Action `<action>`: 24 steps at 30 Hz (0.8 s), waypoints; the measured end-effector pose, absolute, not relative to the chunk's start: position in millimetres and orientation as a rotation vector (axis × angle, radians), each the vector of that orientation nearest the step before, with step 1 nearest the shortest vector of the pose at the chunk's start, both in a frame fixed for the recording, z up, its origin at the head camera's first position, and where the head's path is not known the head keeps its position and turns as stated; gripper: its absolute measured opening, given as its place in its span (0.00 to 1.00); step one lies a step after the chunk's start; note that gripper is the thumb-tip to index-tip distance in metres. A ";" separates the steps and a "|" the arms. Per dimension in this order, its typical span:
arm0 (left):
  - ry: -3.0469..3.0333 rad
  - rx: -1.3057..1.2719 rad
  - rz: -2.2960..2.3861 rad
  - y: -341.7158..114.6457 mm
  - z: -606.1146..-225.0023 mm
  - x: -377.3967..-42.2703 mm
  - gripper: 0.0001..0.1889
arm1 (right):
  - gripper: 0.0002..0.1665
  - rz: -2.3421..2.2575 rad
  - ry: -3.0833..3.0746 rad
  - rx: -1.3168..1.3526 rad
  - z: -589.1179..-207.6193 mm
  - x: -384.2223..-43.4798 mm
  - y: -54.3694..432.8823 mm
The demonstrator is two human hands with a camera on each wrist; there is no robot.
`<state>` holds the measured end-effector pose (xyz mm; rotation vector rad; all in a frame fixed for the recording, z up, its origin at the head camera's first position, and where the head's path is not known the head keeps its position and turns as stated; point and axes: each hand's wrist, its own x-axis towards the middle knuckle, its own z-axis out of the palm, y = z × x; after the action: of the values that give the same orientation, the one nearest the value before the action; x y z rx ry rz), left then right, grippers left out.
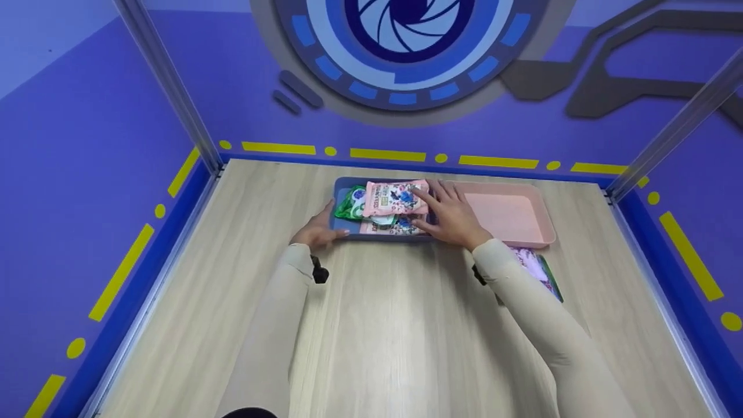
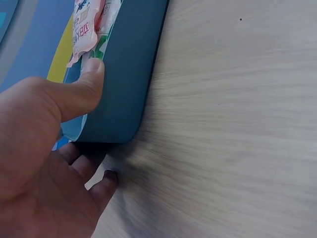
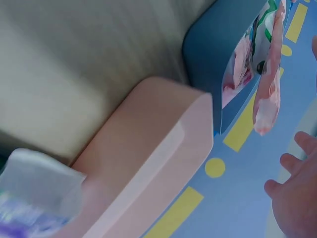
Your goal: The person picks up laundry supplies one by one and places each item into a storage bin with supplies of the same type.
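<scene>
At its left end, a blue tray (image 1: 383, 238) is gripped by my left hand (image 1: 316, 231); the thumb lies against the front wall and the other fingers reach round the end. Inside the tray, a pink packet (image 1: 395, 198) with a floral print lies on top, over a green-and-white packet (image 1: 351, 204) and another pink packet (image 1: 386, 227). My right hand (image 1: 455, 216) is at the tray's right end, fingers spread beside the top packet. From the right wrist view, that top packet (image 3: 270, 91) stands out above the rim, with the fingertips apart from it.
A pink tray (image 1: 508, 216) adjoins the blue one on the right. Partly under the right forearm, a purple packet (image 1: 531, 267) with a green edge lies on the wooden table (image 1: 371, 325). Blue-purple panels (image 1: 371, 130) border the back and both sides.
</scene>
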<state>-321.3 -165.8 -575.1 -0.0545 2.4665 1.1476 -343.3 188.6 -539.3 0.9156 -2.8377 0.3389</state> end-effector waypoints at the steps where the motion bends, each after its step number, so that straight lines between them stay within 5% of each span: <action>1: 2.472 -0.051 1.143 -166.6 -575.1 -320.6 0.52 | 0.48 0.325 -2.837 0.908 -539.1 -341.7 191.1; 24: 2.468 -0.015 1.236 -167.6 -578.0 -311.4 0.50 | 0.51 0.321 -2.842 0.732 -542.9 -311.8 251.3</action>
<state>-311.4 -167.6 -578.0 -0.0149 2.4681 1.2358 -311.8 251.3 -542.9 0.7317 -2.8415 0.3206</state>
